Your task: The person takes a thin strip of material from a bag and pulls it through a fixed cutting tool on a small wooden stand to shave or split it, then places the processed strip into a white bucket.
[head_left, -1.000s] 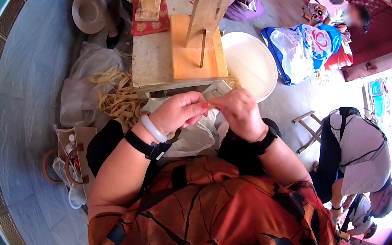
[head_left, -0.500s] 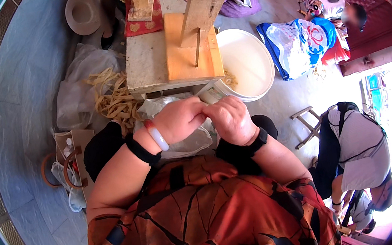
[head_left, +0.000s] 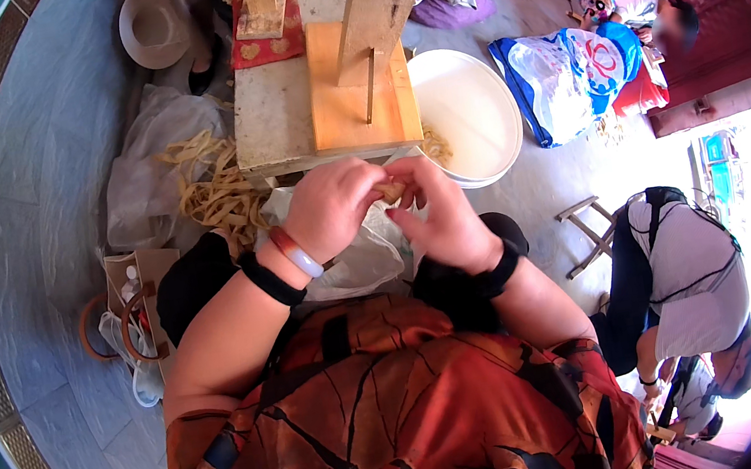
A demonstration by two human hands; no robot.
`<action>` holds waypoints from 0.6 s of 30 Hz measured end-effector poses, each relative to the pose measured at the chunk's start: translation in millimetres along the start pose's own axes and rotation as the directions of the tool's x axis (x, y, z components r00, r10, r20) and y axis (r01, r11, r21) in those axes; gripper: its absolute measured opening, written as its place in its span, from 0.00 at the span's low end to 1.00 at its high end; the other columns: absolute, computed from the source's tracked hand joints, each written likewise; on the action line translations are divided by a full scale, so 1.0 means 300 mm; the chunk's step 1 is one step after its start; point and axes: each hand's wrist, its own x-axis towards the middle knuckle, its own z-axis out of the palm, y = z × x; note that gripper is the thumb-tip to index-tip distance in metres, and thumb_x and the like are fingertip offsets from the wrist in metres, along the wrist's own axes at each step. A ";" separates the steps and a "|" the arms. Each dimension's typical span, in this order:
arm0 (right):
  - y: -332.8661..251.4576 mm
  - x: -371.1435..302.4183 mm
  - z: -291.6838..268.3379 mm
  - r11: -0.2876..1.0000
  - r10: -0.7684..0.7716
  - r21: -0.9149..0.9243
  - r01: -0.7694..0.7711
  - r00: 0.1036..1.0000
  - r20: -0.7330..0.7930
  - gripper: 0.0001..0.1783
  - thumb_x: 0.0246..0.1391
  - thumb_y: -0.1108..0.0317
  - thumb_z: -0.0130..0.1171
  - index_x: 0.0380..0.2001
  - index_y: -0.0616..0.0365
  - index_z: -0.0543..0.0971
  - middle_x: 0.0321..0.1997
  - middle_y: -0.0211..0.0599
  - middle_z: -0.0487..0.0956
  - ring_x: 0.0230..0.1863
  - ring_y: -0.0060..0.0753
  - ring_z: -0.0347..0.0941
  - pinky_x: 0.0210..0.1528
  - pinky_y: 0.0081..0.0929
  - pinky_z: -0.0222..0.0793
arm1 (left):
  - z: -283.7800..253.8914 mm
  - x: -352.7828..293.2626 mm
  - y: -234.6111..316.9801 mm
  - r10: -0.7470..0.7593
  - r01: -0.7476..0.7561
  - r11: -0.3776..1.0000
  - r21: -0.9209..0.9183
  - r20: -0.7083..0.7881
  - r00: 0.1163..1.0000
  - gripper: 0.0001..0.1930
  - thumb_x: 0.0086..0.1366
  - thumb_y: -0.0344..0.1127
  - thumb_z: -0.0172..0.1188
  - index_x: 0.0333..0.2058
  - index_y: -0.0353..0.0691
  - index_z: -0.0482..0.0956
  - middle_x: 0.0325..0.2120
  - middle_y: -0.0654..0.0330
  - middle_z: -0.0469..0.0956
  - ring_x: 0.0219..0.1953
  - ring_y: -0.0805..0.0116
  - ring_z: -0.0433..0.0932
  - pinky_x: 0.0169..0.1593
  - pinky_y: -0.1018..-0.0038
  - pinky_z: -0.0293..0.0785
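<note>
Tan strip between hands, before bench

At frame centre two bare hands, left hand and right hand, meet below one low wooden workbench with two upright wooden posts, one round white plastic basin at upper right, one grey brimmed hat at upper left, and one small wooden stool at right.

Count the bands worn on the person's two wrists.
3. On the left wrist a black band sits nearest the elbow, with a reddish-and-pale bangle beside it toward the left hand. The right wrist has one black band. Others may be hidden underneath.
</note>
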 end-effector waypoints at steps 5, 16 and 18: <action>0.067 0.016 0.018 0.907 -0.252 -0.399 0.137 0.935 -0.251 0.17 0.46 0.79 0.60 0.41 0.62 0.71 0.32 0.41 0.75 0.34 0.32 0.75 0.36 0.27 0.70 | 0.033 -0.023 0.009 -0.415 0.454 0.418 -0.787 0.279 0.866 0.08 0.59 0.26 0.61 0.38 0.38 0.74 0.39 0.64 0.73 0.40 0.74 0.73 0.45 0.75 0.70; 0.060 -0.012 0.016 0.968 0.037 -0.246 -0.041 0.999 -0.024 0.09 0.56 0.68 0.58 0.27 0.62 0.74 0.23 0.44 0.76 0.25 0.46 0.74 0.28 0.33 0.69 | 0.010 -0.039 0.014 -0.401 0.456 0.614 -0.644 0.242 0.883 0.09 0.68 0.34 0.54 0.42 0.37 0.77 0.32 0.68 0.73 0.27 0.84 0.67 0.30 0.85 0.66; 0.060 -0.026 0.004 0.997 0.079 0.008 -0.080 0.995 0.056 0.15 0.64 0.66 0.49 0.23 0.62 0.72 0.19 0.30 0.73 0.22 0.22 0.69 0.24 0.21 0.64 | -0.032 -0.030 0.013 -0.414 0.502 0.596 -0.627 0.297 0.861 0.10 0.69 0.37 0.53 0.42 0.38 0.77 0.29 0.70 0.73 0.27 0.84 0.67 0.30 0.85 0.65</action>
